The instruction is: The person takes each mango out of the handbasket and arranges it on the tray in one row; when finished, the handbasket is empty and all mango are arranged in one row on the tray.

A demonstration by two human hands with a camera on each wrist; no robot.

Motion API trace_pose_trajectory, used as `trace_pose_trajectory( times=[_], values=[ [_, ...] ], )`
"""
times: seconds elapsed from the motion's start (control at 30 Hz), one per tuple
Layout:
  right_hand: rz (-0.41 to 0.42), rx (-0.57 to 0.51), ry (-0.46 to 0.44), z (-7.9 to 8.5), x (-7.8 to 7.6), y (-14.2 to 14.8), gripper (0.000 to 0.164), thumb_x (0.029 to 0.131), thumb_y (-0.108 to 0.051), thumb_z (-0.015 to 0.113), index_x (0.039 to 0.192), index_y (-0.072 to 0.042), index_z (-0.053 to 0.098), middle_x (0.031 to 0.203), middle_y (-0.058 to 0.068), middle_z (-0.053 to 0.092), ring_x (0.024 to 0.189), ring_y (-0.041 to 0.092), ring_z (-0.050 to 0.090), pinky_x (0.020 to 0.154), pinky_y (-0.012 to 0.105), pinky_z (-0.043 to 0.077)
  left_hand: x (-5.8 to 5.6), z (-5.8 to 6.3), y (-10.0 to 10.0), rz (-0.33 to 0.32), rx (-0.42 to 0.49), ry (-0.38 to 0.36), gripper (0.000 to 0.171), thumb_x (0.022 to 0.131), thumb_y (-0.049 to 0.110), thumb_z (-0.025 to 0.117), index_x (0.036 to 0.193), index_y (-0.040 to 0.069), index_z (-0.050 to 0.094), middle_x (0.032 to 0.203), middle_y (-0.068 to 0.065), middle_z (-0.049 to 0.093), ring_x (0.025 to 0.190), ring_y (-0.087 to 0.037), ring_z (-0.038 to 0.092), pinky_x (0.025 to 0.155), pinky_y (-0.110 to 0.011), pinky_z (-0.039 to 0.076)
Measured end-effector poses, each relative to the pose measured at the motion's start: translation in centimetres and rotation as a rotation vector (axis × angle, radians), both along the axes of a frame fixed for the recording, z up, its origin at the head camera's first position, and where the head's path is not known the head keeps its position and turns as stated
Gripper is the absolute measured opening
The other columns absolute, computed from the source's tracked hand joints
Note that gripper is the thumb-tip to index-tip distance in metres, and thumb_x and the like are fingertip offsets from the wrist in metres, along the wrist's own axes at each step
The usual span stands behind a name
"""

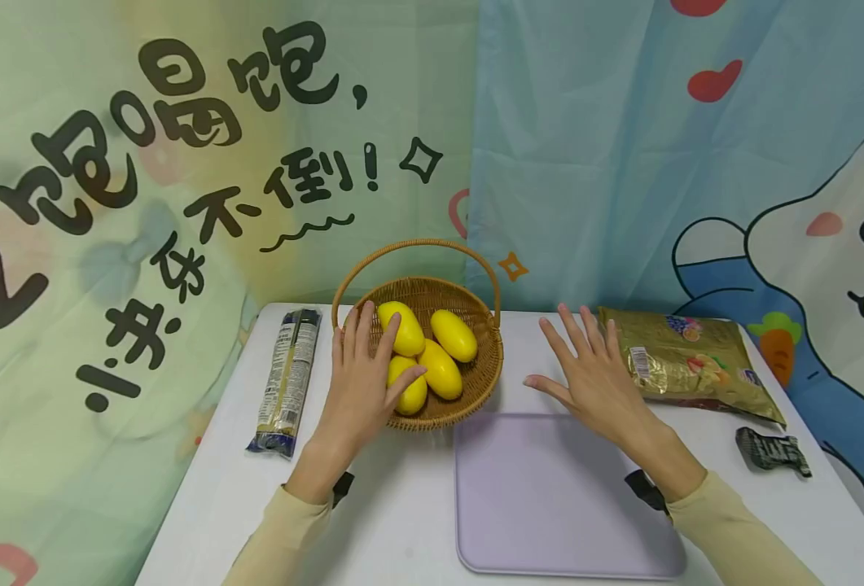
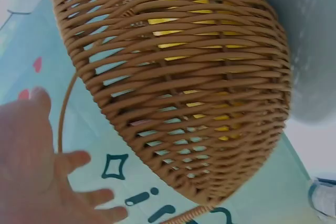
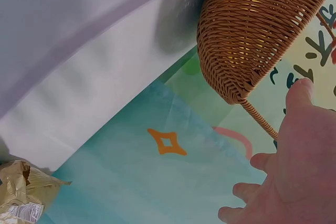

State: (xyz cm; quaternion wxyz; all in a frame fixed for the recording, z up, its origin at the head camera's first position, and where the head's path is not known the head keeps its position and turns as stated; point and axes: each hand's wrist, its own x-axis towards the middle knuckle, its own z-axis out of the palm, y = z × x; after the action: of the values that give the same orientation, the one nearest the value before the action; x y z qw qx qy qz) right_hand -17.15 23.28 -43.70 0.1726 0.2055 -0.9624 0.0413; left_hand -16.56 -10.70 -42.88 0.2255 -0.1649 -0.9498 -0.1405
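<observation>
A wicker basket (image 1: 483, 382) with a tall arched handle (image 1: 420, 242) stands near the back of the table, and several smooth yellow oval fruits (image 1: 442, 370) lie in it. My left hand (image 1: 358, 391) is over the basket's left side with fingers spread, overlapping the rim and part of the fruits in the head view. In the left wrist view that hand (image 2: 31, 166) shows apart from the woven wall (image 2: 184, 82), holding nothing. Spread and holding nothing too, my right hand (image 1: 600, 391) is over the far right part of the lilac tray (image 1: 549, 505), right of the basket.
A long clear packet with dark and gold contents (image 1: 285, 382) lies left of the basket. At the back right lies a gold bag (image 1: 695, 366), close to my right fingertips. A small dark wrapped item (image 1: 772, 452) sits near the right edge. Printed curtains (image 1: 585, 163) hang behind the table.
</observation>
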Motion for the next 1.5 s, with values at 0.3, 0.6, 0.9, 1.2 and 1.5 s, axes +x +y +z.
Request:
trace_pose_trajectory(
  times=[0.3, 0.6, 0.9, 1.2, 1.5],
  values=[
    [0.001, 0.0, -0.006, 0.1, -0.3, -0.3, 0.086, 0.079, -0.064, 0.051, 0.147, -0.022, 0.017, 0.155, 0.006, 0.0, 0.142, 0.029, -0.006, 0.108, 0.062, 0.008, 0.1, -0.8, -1.5, 0.093, 0.2, 0.07, 0.073, 0.084, 0.053, 0.054, 0.143, 0.018, 0.028, 0.153, -0.011, -0.009, 0.142, -0.03, -0.005, 0.108, -0.06, 0.011],
    [0.01, -0.006, -0.014, 0.2, -0.3, -0.5, 0.086, 0.079, -0.063, 0.052, 0.147, -0.021, 0.018, 0.154, 0.01, 0.004, 0.142, 0.028, -0.005, 0.108, 0.062, 0.009, 0.4, -2.4, -2.4, 0.142, 0.508, -0.458, 0.078, 0.083, 0.065, 0.043, 0.146, 0.031, 0.01, 0.151, -0.01, -0.02, 0.131, -0.047, 0.026, 0.095, -0.06, 0.037],
    [0.028, -0.022, -0.029, 0.6, -0.2, -0.9, 0.086, 0.08, -0.065, 0.048, 0.147, -0.023, 0.016, 0.155, 0.006, -0.002, 0.143, 0.027, -0.005, 0.11, 0.059, 0.008, -0.6, -3.3, -3.2, 0.106, 0.541, -0.652, 0.094, 0.078, 0.068, 0.048, 0.148, 0.023, 0.003, 0.15, -0.023, 0.003, 0.132, -0.046, 0.026, 0.1, -0.059, 0.032],
    [0.102, -0.05, -0.031, 1.6, -0.2, -2.1, 0.086, 0.08, -0.063, 0.051, 0.147, -0.023, 0.015, 0.155, 0.008, 0.006, 0.142, 0.031, 0.008, 0.107, 0.061, 0.016, -0.5, -3.2, -2.8, 0.129, 0.559, -0.666, 0.108, 0.073, 0.067, 0.057, 0.147, 0.019, -0.006, 0.15, -0.023, 0.001, 0.132, -0.045, 0.026, 0.102, -0.055, 0.033],
    [0.201, -0.075, -0.047, 3.2, -0.2, -4.1, 0.085, 0.081, -0.062, 0.05, 0.147, -0.023, 0.014, 0.155, 0.005, 0.004, 0.142, 0.028, 0.011, 0.109, 0.055, 0.019, -0.2, -3.3, -2.4, 0.116, 0.55, -0.629, 0.11, 0.072, 0.066, 0.059, 0.147, 0.022, -0.008, 0.151, -0.021, -0.002, 0.131, -0.045, 0.029, 0.101, -0.054, 0.035]
  ],
)
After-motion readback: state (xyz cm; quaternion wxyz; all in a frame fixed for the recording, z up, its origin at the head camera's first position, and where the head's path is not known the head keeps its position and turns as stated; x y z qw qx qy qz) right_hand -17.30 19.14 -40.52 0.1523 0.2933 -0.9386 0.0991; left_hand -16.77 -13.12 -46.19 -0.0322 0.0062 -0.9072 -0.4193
